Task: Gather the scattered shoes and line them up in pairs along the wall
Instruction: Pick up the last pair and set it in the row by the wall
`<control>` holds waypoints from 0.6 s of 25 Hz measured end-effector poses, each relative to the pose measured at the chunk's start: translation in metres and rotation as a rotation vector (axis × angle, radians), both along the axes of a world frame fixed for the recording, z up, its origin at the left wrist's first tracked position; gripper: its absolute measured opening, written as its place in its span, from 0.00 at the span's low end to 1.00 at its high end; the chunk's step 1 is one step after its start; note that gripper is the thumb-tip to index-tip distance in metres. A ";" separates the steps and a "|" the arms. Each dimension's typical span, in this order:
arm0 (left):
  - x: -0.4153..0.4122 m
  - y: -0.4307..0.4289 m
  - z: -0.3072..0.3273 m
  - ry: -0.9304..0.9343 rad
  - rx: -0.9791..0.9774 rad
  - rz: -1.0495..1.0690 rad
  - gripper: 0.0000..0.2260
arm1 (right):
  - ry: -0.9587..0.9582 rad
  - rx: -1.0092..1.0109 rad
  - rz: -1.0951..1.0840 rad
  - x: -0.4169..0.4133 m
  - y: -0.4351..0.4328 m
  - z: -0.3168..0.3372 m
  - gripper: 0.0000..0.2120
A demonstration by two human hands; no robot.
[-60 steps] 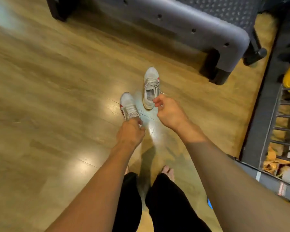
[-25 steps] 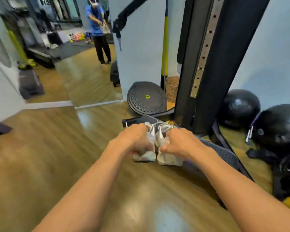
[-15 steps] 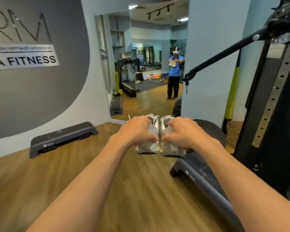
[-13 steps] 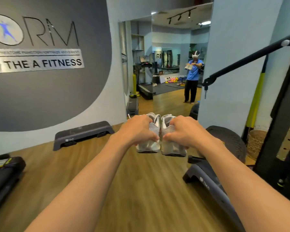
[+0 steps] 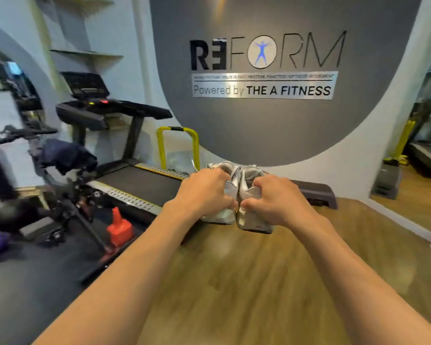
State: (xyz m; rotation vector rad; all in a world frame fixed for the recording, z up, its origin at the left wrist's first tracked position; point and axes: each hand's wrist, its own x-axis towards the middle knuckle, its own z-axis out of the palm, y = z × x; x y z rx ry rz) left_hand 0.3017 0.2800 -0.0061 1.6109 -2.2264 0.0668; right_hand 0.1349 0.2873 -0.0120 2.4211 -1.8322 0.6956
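The two pale grey mesh trainers (image 5: 251,222) have left the wooden floor (image 5: 234,282), one gripped in my curled left hand (image 5: 204,192), its mate in my curled right hand (image 5: 274,197), touching side by side in the air as I've swung toward the grey logo wall (image 5: 259,135), where I reckon they get set down as a pair.

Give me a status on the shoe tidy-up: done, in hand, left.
Done: one pair of pale sneakers is gathered, off the floor. In hand: the left hand grips the left-hand sneaker, the right hand the right-hand sneaker, held side by side. Left: set them down together along the logo wall ahead. No other shoes show here.
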 end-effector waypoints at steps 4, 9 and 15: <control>0.162 0.006 -0.022 0.009 0.034 0.263 0.22 | 0.007 -0.007 0.264 0.165 -0.030 -0.022 0.15; 0.316 0.016 -0.054 0.073 0.047 0.542 0.17 | 0.006 0.039 0.511 0.329 -0.069 -0.048 0.13; 0.486 0.044 -0.067 0.153 0.093 0.869 0.13 | 0.014 0.182 0.844 0.529 -0.092 -0.049 0.13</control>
